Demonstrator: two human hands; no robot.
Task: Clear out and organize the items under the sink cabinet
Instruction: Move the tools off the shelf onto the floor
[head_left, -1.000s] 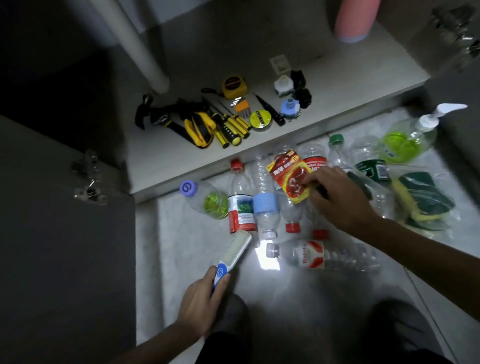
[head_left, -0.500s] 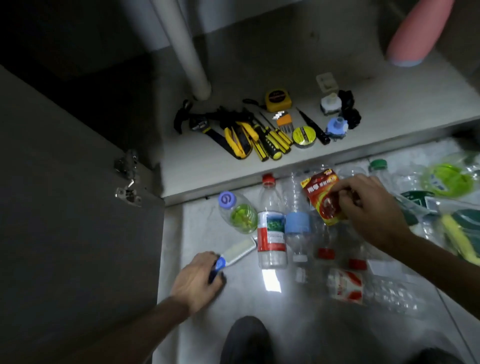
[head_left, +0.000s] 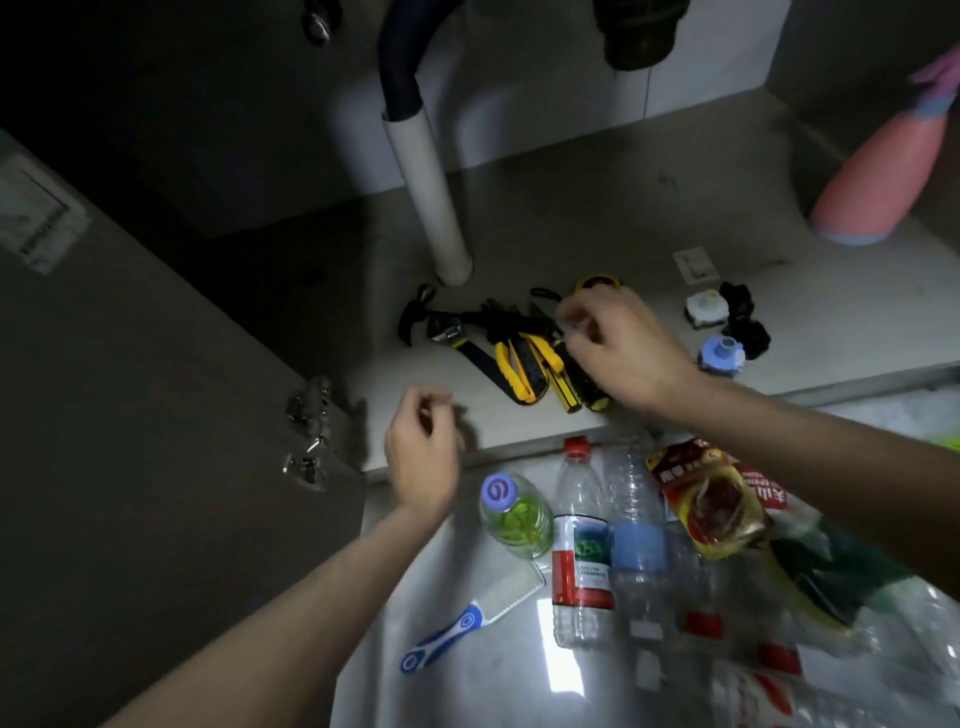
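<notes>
Head view: two hands, left (head_left: 423, 457), right (head_left: 618, 345), one brush (head_left: 470, 621).

White drain pipe (head_left: 434, 208) rising from the cabinet floor, open grey cabinet door (head_left: 130, 415) with metal hinges (head_left: 306, 431), pale floor tiles (head_left: 467, 691).

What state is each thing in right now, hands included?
left hand: fingers loosely curled, holding nothing
right hand: over the tools, grip unclear
cabinet door: open
red-cap bottle: capped, lying on floor
green-liquid bottle: capped, on its side
brush: flat on floor, untouched
pink spray bottle: upright in cabinet
</notes>
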